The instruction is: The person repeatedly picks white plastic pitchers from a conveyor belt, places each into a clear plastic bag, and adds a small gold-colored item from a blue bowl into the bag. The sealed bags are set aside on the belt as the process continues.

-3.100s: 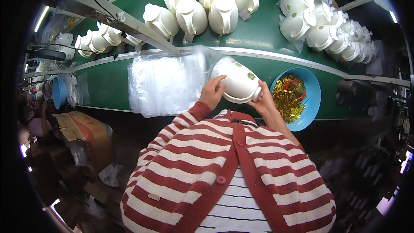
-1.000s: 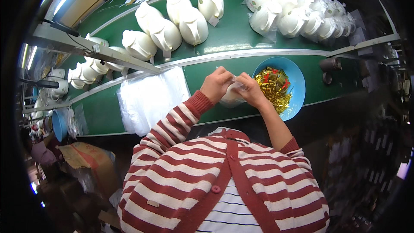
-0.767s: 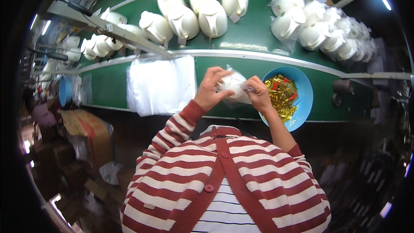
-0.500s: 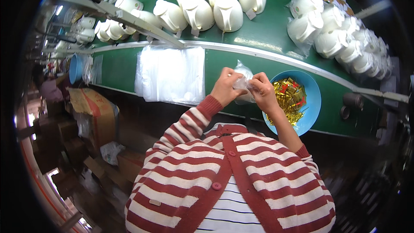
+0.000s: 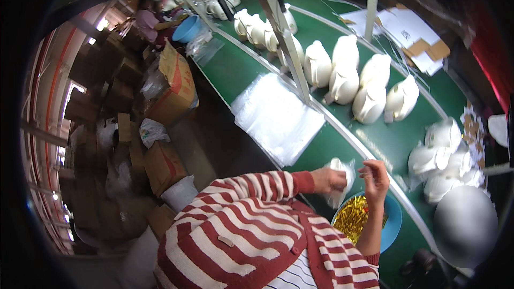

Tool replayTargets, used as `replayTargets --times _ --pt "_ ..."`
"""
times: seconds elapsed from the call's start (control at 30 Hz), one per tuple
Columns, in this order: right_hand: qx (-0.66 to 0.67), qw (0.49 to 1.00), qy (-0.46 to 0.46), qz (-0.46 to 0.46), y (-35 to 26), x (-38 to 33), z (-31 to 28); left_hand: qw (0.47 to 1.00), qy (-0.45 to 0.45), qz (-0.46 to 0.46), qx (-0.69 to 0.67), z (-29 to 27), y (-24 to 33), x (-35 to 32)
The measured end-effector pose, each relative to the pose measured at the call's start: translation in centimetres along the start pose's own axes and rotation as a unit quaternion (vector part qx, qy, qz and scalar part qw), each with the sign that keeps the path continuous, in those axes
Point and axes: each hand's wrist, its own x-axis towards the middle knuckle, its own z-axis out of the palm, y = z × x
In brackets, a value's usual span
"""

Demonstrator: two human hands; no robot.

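Note:
My left hand [image 5: 333, 180] is closed on a clear plastic bag with a white jug-like item [image 5: 344, 171] inside, at the near edge of the green table. Part of that item is hidden behind the hand. Just to the right, my right hand [image 5: 376, 177] is raised with bent fingers apart, and I see nothing in it. Below it stands a blue bowl [image 5: 395, 223] of gold twist ties [image 5: 350, 219] with a few red bits; my right forearm crosses in front of it. A stack of clear plastic bags [image 5: 278, 120] lies flat to the left.
White jugs [image 5: 369, 101] stand in rows beyond a metal rail [image 5: 348, 134]. Bagged jugs [image 5: 441, 158] crowd the right, near a blurred pale round shape [image 5: 466, 226]. A slanted metal post [image 5: 284, 37] rises from the rail. Cartons [image 5: 174, 83] fill the left floor; a person [image 5: 152, 21] works far off.
The view has swung to the left, showing more floor and the far person. My right hand has come away from the bag and lifted; my left hand stays on it.

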Motion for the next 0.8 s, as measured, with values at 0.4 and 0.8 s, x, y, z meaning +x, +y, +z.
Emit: replayTargets --times 0.4,0.8 --pt "0.026 0.735 -0.663 0.144 6.0 11.0 12.5 0.976 -0.149 0.111 0.114 -7.9 10.7 -0.2" --pt "-0.063 0.533 -0.839 0.089 9.9 10.3 12.5 0.992 -0.034 0.066 0.097 -5.1 9.9 -2.3"
